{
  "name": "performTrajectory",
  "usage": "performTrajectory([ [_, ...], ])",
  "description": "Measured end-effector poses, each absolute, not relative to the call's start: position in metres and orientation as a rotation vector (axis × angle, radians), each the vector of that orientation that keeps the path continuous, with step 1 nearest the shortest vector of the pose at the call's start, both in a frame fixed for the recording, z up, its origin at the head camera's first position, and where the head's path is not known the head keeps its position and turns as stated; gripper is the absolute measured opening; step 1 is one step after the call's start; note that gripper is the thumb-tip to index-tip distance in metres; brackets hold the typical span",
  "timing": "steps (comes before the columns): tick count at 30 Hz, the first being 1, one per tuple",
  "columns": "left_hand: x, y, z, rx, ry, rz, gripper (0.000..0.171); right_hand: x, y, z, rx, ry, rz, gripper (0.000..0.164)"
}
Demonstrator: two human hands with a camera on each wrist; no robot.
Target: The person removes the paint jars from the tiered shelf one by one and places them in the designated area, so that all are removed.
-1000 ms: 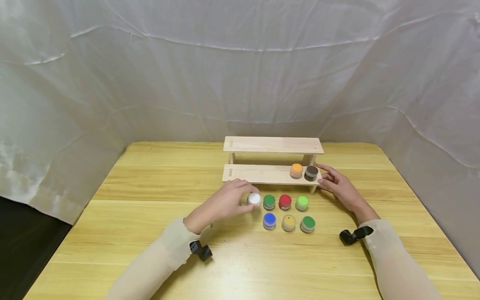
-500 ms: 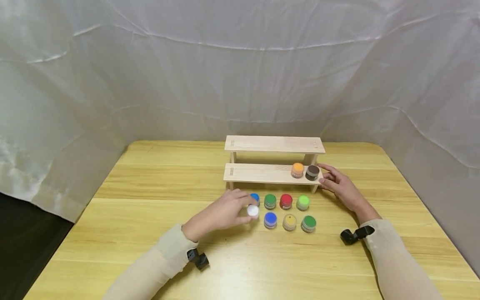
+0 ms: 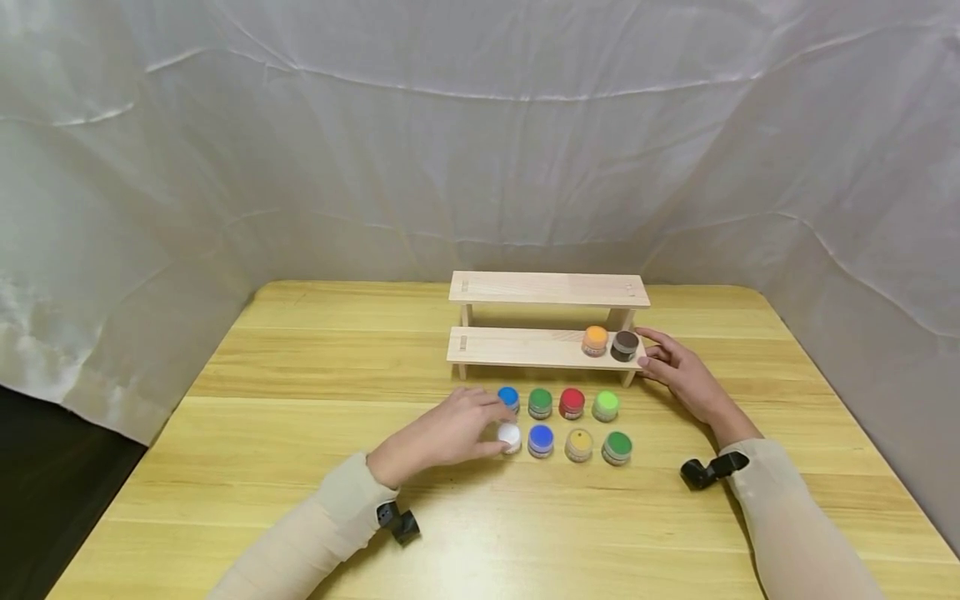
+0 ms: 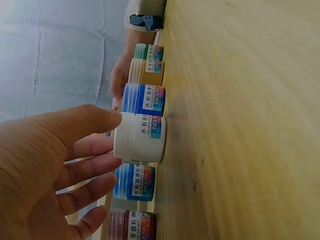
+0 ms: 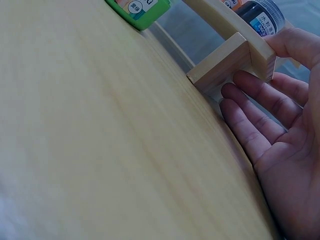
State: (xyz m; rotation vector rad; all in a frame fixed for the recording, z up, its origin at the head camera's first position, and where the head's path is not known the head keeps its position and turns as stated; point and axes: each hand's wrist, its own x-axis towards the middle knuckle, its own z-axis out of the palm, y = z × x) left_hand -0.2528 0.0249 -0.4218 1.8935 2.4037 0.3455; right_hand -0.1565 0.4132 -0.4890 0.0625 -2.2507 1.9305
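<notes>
My left hand point(image 3: 457, 425) has its thumb and index finger at the lid of a white paint jar point(image 3: 509, 438), which stands on the table. In the left wrist view the thumb tip lies on the near side of the white paint jar point(image 4: 142, 140), and the other fingers fan out behind it. A blue jar point(image 3: 541, 441) is right beside it; a lighter blue jar point(image 3: 507, 398) stands behind. My right hand point(image 3: 682, 379) grips the right end of a two-step wooden rack point(image 3: 517, 347), thumb on top, fingers below in the right wrist view.
On the rack's lower step sit an orange jar point(image 3: 595, 341) and a dark brown jar point(image 3: 625, 346). Two rows of jars include a red one point(image 3: 572, 403), a light green one point(image 3: 606, 406) and a yellow one point(image 3: 579, 445). Pale cloth point(image 3: 480, 150) hangs behind the table.
The left hand has brought the white jar toward the front, from over the light blue jar down to the left end of the front row. The right hand has stayed at the rack.
</notes>
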Motion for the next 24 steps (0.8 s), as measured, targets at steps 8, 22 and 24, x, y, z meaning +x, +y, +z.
performTrajectory([
  [8, -0.253, 0.026, -0.424, 1.902, 2.391, 0.316, 0.034, -0.156, 0.413, -0.489, 0.060, -2.246, 1.931, 0.059],
  [22, -0.258, 0.028, -0.417, 1.922, 2.412, 0.356, 0.040, -0.156, 0.413, -0.489, 0.051, -2.247, 1.931, 0.059],
  [24, -0.260, 0.030, -0.415, 1.933, 2.430, 0.364, 0.039, -0.156, 0.413, -0.489, 0.059, -2.232, 1.952, 0.059],
])
